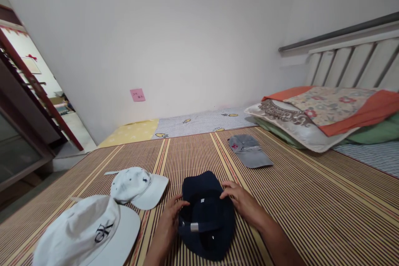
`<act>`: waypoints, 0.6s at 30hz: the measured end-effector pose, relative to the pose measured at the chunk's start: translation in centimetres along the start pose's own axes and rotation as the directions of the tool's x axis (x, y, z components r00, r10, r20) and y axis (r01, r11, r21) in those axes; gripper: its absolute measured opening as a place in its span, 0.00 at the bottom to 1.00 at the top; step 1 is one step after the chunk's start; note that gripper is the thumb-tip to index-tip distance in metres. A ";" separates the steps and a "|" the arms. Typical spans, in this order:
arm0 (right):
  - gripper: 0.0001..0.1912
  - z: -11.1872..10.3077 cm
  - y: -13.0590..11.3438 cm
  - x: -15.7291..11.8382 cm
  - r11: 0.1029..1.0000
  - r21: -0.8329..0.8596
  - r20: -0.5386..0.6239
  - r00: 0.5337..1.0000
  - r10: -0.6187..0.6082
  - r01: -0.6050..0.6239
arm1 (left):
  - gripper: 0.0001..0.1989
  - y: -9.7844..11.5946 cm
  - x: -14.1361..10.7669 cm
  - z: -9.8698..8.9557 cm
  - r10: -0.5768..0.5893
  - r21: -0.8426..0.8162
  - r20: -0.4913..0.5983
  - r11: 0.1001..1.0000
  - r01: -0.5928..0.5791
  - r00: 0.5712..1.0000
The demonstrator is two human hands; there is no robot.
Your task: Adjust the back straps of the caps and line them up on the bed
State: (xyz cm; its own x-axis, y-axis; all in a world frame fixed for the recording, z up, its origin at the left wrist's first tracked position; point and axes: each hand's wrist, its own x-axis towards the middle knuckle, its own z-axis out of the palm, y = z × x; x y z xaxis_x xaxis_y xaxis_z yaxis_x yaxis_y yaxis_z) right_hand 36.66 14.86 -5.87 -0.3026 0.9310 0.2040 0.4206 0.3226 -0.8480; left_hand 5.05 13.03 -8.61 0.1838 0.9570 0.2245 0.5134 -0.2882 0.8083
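Note:
A navy baseball cap [201,247] lies in front of me with its hollow inside facing up and its brim pointing away. Its back strap with a metal buckle is nearest me, and a small white label shows inside. My left hand [171,216] holds the cap's left edge, thumb over the rim. On the opposite edge, my right hand [241,201] grips with thumb and fingers around the rim. Left of it are a white cap [132,185] with a small dark emblem and a larger white cap [81,232] with black letters. A grey cap [249,151] sits farther back on the right.
A striped woven mat [311,199] covers the bed. Stacked pillows [311,129] with an orange-edged floral cloth lie at the right, below a radiator [358,60]. A pink note [137,94] is on the wall. An open doorway [75,129] is at the left.

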 end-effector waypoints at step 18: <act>0.15 -2.1 1.7 -0.2 0.986 0.169 -0.017 1.000 -0.011 0.013 | 0.26 1.4 -0.2 1.0 0.047 -0.011 0.018 0.999 -0.047 0.999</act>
State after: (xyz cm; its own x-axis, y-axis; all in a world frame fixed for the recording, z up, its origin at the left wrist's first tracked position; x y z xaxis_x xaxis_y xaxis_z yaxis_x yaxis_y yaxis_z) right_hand 39.24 15.58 -6.29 -0.2923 0.9303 0.2215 0.2661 0.3016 -0.9156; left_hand 6.56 12.39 -8.08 0.2226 0.9415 0.2530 0.4946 -0.3327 0.8029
